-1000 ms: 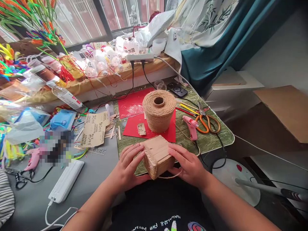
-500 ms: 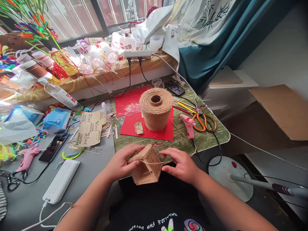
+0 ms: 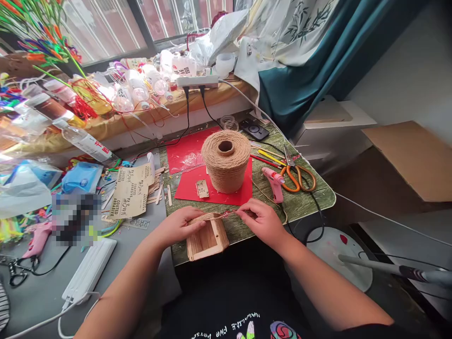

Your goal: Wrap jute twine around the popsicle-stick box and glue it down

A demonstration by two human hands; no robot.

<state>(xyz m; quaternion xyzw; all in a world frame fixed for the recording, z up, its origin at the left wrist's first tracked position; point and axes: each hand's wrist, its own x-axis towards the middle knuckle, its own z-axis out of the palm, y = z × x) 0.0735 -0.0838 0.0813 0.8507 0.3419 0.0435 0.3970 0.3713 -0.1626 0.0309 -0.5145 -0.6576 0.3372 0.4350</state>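
My left hand (image 3: 180, 227) grips a small open-fronted box of craft sticks (image 3: 221, 234), its sides wound with jute twine. The thumb lies along the upper edge and the other fingers go behind. At the box's upper right corner, the fingertips of my right hand (image 3: 263, 222) are pinched together on what looks like the twine, drawn out from that corner. Beyond both hands a big spool of jute twine (image 3: 228, 169) stands upright on red sheets (image 3: 185, 188). A loose strand (image 3: 262, 189) from it trails toward my right hand.
Right of the spool lie a pink glue gun (image 3: 273, 183) and orange-handled scissors (image 3: 300, 179). Sandpaper (image 3: 132, 190) and craft sticks (image 3: 168, 195) lie to the left, near a white power bank (image 3: 90, 270). A power strip (image 3: 197, 82) sits on the cluttered sill, its cords hanging down.
The box has moved slightly left and up and turned, showing more of its open front. My right hand has risen to the upper corner, its fingers closing from apart into a pinch.
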